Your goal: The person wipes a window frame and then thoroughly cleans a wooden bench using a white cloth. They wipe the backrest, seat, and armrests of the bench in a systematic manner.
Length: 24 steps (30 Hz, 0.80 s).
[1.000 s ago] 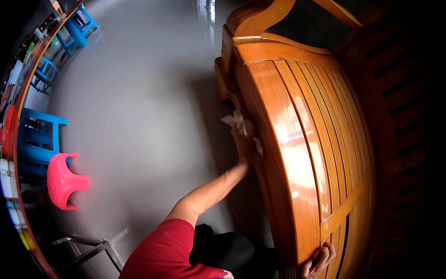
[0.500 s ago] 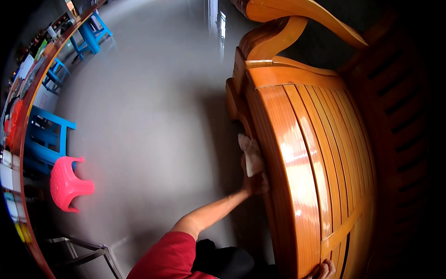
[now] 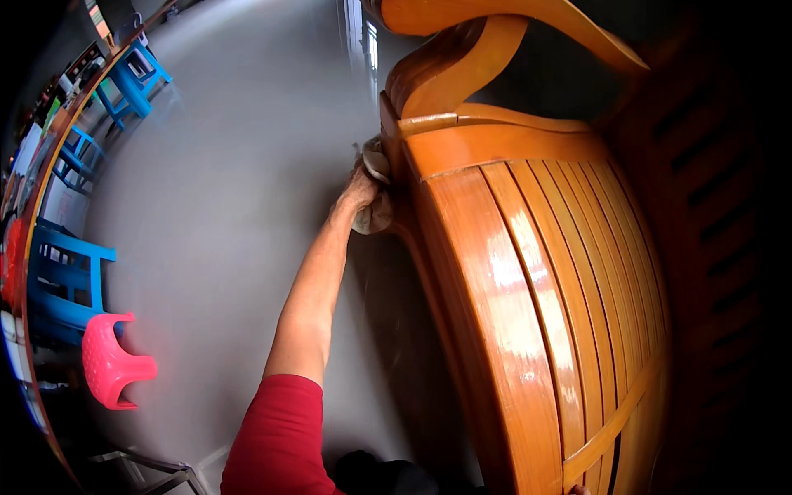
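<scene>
My left hand (image 3: 361, 189) is closed around a pale, crumpled cloth (image 3: 373, 216). It presses the cloth against the front post of a glossy orange-brown wooden bench (image 3: 487, 247), just below the far armrest (image 3: 462, 70). The left arm is stretched far forward, with a red sleeve at the shoulder. Of my right hand (image 3: 580, 490) only a bit of a finger shows at the lower edge, by the slatted seat's cross rail (image 3: 610, 429); how its fingers are set is hidden.
Grey shiny floor (image 3: 223, 206) spreads left of the bench. A pink plastic stool (image 3: 111, 363) and several blue stools, one nearby (image 3: 70, 276), stand along a cluttered long table (image 3: 37, 198) at left. A metal frame (image 3: 148, 470) is at lower left.
My left hand has moved the cloth forward along the bench's front, from beside the seat edge to the far post. My right hand has mostly dropped out of view; the view has shifted slightly.
</scene>
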Each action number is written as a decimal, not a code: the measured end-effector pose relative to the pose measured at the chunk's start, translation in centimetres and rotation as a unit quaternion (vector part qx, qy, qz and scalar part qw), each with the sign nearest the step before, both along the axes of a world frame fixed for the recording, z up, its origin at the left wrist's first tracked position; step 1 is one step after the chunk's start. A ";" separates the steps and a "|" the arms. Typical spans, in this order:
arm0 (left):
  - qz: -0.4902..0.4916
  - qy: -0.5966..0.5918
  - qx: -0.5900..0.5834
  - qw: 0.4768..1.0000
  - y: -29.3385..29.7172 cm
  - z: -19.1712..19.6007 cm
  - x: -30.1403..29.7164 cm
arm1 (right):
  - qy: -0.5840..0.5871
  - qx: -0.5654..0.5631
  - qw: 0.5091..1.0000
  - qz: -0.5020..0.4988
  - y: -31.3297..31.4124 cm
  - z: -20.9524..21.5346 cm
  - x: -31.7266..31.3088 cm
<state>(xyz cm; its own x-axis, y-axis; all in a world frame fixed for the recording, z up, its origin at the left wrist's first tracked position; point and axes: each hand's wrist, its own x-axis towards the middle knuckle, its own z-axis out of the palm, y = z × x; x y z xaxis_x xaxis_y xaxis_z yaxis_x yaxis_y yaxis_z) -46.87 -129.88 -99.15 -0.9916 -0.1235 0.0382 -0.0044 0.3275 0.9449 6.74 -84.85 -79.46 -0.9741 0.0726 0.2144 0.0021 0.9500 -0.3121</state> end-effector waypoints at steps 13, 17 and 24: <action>0.035 0.067 0.290 0.954 17.1 -3.4 20.2 | 0.018 0.004 1.000 -0.011 -0.1 -0.8 -0.1; 0.038 -0.096 0.500 0.860 22.5 -2.6 30.3 | 0.002 0.018 1.000 -0.024 -0.8 -0.1 -0.4; -0.076 -0.299 0.685 0.660 25.0 -1.3 40.5 | 0.029 0.014 0.999 0.001 0.2 -0.4 0.2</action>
<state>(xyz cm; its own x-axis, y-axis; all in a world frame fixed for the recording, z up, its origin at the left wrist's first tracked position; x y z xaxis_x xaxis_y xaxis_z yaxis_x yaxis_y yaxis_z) -6.34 -104.90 -100.43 -0.7836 0.4664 -0.4105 -0.5762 -0.7926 0.1993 6.91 -84.65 -79.90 -0.9601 0.0639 0.2721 -0.0171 0.9582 -0.2857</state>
